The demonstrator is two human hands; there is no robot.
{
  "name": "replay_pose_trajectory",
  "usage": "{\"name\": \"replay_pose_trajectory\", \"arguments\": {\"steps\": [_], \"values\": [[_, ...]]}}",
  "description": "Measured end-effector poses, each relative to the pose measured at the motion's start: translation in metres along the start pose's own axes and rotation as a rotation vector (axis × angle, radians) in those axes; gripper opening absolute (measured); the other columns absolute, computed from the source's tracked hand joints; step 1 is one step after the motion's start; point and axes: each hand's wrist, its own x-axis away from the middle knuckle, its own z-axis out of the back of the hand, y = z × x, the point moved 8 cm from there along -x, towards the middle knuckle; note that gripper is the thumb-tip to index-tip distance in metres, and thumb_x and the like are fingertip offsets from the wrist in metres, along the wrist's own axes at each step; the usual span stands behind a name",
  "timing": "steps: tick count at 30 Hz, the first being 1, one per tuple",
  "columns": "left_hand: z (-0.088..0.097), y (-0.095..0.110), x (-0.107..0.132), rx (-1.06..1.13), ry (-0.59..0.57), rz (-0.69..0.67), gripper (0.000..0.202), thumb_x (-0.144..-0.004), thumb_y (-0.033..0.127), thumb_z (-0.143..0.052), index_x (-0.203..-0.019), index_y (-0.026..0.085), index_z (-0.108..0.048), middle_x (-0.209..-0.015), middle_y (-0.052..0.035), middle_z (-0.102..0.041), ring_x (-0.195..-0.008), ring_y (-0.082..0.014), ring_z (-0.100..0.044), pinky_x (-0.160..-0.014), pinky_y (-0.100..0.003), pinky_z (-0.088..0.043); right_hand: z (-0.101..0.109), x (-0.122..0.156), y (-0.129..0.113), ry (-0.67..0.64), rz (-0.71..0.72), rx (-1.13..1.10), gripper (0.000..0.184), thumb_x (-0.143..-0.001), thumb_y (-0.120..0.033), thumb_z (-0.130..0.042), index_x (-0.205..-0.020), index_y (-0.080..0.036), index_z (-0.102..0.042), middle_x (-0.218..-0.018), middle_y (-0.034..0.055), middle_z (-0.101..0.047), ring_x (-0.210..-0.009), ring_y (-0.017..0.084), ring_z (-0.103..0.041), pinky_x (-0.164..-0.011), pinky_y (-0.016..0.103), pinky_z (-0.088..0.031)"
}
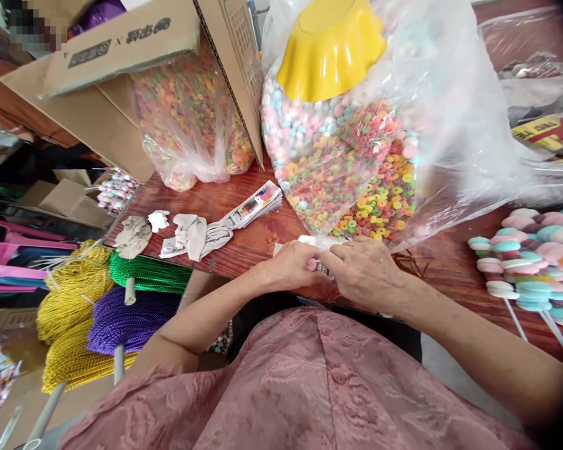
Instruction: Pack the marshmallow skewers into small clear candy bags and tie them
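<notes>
My left hand (291, 265) and my right hand (363, 270) meet at the near edge of a reddish wooden table (258, 240). Both are closed in a pinch around a small clear packet (319, 245) with a pink piece between the fingertips. Right behind them stands a large clear plastic bag of coloured candy rings (342, 181), with a yellow bowl (329, 50) upside down on top of it.
A cardboard box (122, 69) holds a second candy bag (192, 119) at the back left. White rags (192, 234) and a flat stack of packets (256, 206) lie left of my hands. Marshmallow lollipops (530, 256) lie at right. Spools of yellow, green and purple cord (112, 300) sit below left.
</notes>
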Motion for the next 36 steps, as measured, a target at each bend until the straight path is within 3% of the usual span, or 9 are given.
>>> {"name": "replay_pose_trajectory", "arguments": {"steps": [3,6,10,13,15,18,24,29,36], "values": [[0.019,0.006,0.008,0.184,-0.003,-0.083,0.049,-0.067,0.042,-0.078,-0.106,0.016,-0.065,-0.086,0.0010,-0.061,-0.080,-0.0143,-0.054,-0.072,-0.025,-0.042,0.013,-0.001,0.006,0.049,0.133,0.056,0.018,-0.087,-0.010,-0.048,-0.078,-0.018,-0.061,-0.064,0.0011,-0.058,-0.059,0.014,-0.046,-0.061,0.032,-0.027],[0.032,0.001,0.013,0.417,-0.138,-0.089,0.070,-0.070,0.037,-0.077,-0.133,0.018,-0.053,-0.112,-0.0056,-0.063,-0.098,-0.0174,-0.058,-0.086,-0.031,-0.045,0.033,0.001,0.014,0.120,0.225,0.099,0.018,-0.091,-0.013,-0.048,-0.079,-0.018,-0.060,-0.065,-0.0002,-0.058,-0.063,0.014,-0.045,-0.064,0.032,-0.027],[0.018,-0.008,0.016,0.574,-0.423,-0.048,0.056,-0.059,0.033,-0.085,-0.107,0.016,-0.064,-0.089,0.0005,-0.063,-0.075,-0.0122,-0.054,-0.066,-0.023,-0.042,0.052,0.007,0.009,0.210,0.332,0.101,0.016,-0.095,-0.016,-0.049,-0.084,-0.019,-0.060,-0.066,-0.0016,-0.060,-0.069,0.014,-0.046,-0.066,0.032,-0.027],[0.000,-0.010,0.015,0.576,-0.461,-0.014,0.040,-0.060,0.040,-0.085,-0.079,0.014,-0.061,-0.065,0.0058,-0.051,-0.059,-0.0081,-0.043,-0.054,-0.021,-0.032,0.057,0.012,0.002,0.262,0.377,0.074,0.009,-0.093,-0.016,-0.054,-0.089,-0.019,-0.061,-0.069,-0.0020,-0.062,-0.074,0.015,-0.048,-0.069,0.033,-0.030],[-0.005,-0.007,0.013,0.568,-0.404,-0.016,0.038,-0.064,0.043,-0.082,-0.074,0.013,-0.060,-0.063,0.0063,-0.047,-0.058,-0.0076,-0.041,-0.054,-0.021,-0.031,0.055,0.014,0.001,0.244,0.360,0.075,0.009,-0.092,-0.015,-0.055,-0.087,-0.019,-0.062,-0.068,-0.0017,-0.062,-0.072,0.015,-0.047,-0.069,0.033,-0.030],[0.003,-0.002,0.010,0.472,-0.205,-0.062,0.036,-0.067,0.042,-0.079,-0.081,0.014,-0.062,-0.070,0.0058,-0.049,-0.064,-0.0080,-0.042,-0.059,-0.020,-0.034,0.047,0.015,0.002,0.160,0.319,0.103,0.017,-0.093,-0.014,-0.051,-0.078,-0.019,-0.059,-0.062,-0.0003,-0.056,-0.066,0.016,-0.040,-0.066,0.034,-0.027],[0.018,0.000,0.014,-0.031,0.114,-0.115,0.036,-0.076,0.047,-0.072,-0.075,0.014,-0.059,-0.066,0.0050,-0.049,-0.061,-0.0082,-0.041,-0.058,-0.022,-0.027,0.028,0.016,0.002,0.017,0.221,0.086,0.021,-0.089,-0.011,-0.049,-0.073,-0.018,-0.059,-0.061,0.0030,-0.056,-0.066,0.018,-0.037,-0.067,0.037,-0.026],[0.013,0.004,0.014,-0.195,0.123,-0.096,0.029,-0.081,0.041,-0.065,-0.071,0.015,-0.058,-0.062,0.0032,-0.051,-0.056,-0.0086,-0.040,-0.056,-0.024,-0.024,0.024,0.012,-0.014,0.040,0.252,0.061,0.023,-0.091,-0.012,-0.045,-0.075,-0.018,-0.061,-0.066,0.0041,-0.057,-0.068,0.019,-0.040,-0.068,0.038,-0.027],[0.007,0.008,0.011,-0.136,0.114,-0.105,0.026,-0.079,0.034,-0.064,-0.065,0.014,-0.057,-0.057,0.0045,-0.046,-0.054,-0.0079,-0.033,-0.053,-0.024,-0.023,0.018,0.000,-0.021,0.134,0.157,0.072,0.027,-0.091,-0.009,-0.043,-0.072,-0.018,-0.061,-0.062,0.0028,-0.056,-0.067,0.018,-0.040,-0.069,0.037,-0.027]]}}
